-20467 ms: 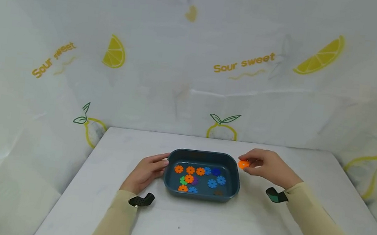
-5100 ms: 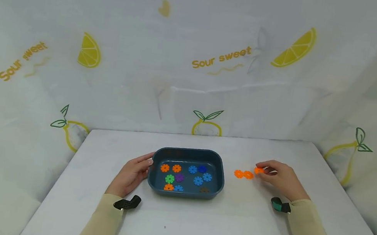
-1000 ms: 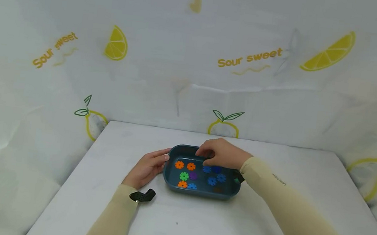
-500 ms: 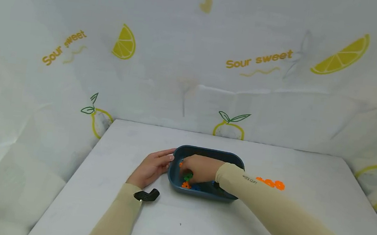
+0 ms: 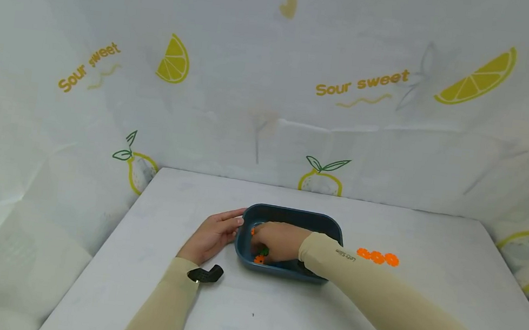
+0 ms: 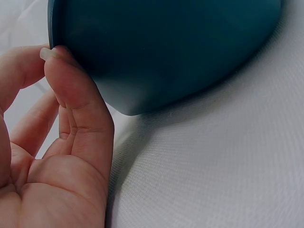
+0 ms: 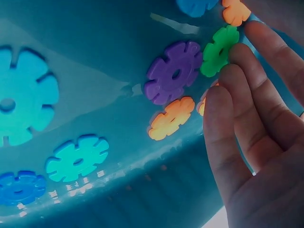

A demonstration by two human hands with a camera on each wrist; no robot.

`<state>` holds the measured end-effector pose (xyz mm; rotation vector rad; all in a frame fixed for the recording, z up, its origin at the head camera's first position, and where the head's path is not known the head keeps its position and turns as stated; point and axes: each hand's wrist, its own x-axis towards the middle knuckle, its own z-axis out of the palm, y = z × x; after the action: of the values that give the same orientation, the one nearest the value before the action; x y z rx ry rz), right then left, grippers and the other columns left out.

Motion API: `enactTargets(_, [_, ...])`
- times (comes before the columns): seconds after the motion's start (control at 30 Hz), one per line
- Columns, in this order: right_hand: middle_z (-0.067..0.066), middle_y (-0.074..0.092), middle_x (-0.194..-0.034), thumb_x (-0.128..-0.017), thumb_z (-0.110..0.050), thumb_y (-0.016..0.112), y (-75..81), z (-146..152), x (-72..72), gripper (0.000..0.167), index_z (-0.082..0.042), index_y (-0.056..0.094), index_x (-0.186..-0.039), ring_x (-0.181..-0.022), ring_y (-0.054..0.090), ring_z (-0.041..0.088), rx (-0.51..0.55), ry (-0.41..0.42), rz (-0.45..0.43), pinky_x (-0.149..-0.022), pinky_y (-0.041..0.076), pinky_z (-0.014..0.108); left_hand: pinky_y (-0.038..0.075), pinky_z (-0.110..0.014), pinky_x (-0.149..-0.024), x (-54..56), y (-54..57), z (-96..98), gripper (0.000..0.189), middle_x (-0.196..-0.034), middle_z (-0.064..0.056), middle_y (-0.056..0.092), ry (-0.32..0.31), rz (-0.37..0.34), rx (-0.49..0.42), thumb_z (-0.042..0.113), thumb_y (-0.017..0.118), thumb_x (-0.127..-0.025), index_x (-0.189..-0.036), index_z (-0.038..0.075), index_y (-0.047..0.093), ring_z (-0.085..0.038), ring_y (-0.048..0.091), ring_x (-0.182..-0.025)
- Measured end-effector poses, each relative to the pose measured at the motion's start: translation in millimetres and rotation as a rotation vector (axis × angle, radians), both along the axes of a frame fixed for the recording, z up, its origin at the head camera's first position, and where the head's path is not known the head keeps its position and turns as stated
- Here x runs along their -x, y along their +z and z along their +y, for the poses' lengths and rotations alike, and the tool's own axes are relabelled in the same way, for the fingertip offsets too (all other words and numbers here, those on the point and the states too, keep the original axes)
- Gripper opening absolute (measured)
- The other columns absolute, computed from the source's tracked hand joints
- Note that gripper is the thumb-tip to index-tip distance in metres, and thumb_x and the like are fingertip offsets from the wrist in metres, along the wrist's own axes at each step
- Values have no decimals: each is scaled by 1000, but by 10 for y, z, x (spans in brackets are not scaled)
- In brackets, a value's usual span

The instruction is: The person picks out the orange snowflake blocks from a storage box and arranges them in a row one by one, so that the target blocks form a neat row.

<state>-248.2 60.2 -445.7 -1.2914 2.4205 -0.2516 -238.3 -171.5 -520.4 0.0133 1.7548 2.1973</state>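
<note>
The tray (image 5: 279, 272) stands on the table (image 5: 315, 323); interlocking discs (image 7: 165, 80) and the right hand (image 5: 280, 242) are inside, the left hand (image 5: 211, 236) touches its left end, and three more discs (image 5: 378, 252) lie to its right.

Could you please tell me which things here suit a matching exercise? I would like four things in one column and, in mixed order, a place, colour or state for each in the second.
Column 1
1. Left hand
2. Right hand
3. Row of orange discs
4. Tray

Column 2
A. On the table, to the right of the tray
B. Touching the tray's left end
C. Dark blue
D. Inside the tray

Right pairs: 1-B, 2-D, 3-A, 4-C
</note>
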Motion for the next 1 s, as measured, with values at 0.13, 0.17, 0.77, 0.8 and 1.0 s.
enactTargets(0.13, [-10,75,-105,-91,-18,90,11,-19,-10,23,-22,83,-113,-96,66,3,-12,14,25,-100,59,28,57,-24,-92,2,-9,-12,47,-143,-6,69,2,-10,-5,22,72,-105,-151,13,64,-13,63,-104])
enactTargets(0.17, [-10,75,-104,-91,-18,90,13,-22,-14,23,-22,83,-112,-96,65,3,-13,18,30,-100,59,28,57,-24,-92,0,-7,-13,47,-143,-6,69,3,-10,-7,22,72,-105,-150,13,64,-13,63,-104])
enactTargets(0.77, [-14,71,-96,-92,-23,88,15,35,41,18,-25,78,-107,-88,61,6,61,-13,-21,-88,57,24,57,-24,-89,41,-37,-4,47,-137,-5,73,-11,-7,-28,21,73,-104,-149,11,66,-12,64,-96])
enactTargets(0.8, [-15,72,-95,-92,-23,88,25,53,55,19,-25,77,-107,-88,62,5,79,-20,-41,-88,58,23,57,-24,-89,38,-34,-3,47,-137,-5,72,-9,-9,-26,21,73,-105,-149,11,66,-13,63,-96])
enactTargets(1.0, [-14,73,-106,-94,-19,85,108,168,107,30,-19,78,-123,-96,66,3,144,-90,-119,-92,58,23,55,-23,-87,23,-20,-6,48,-137,-4,70,4,-3,7,23,73,-105,-150,11,65,-12,60,-98])
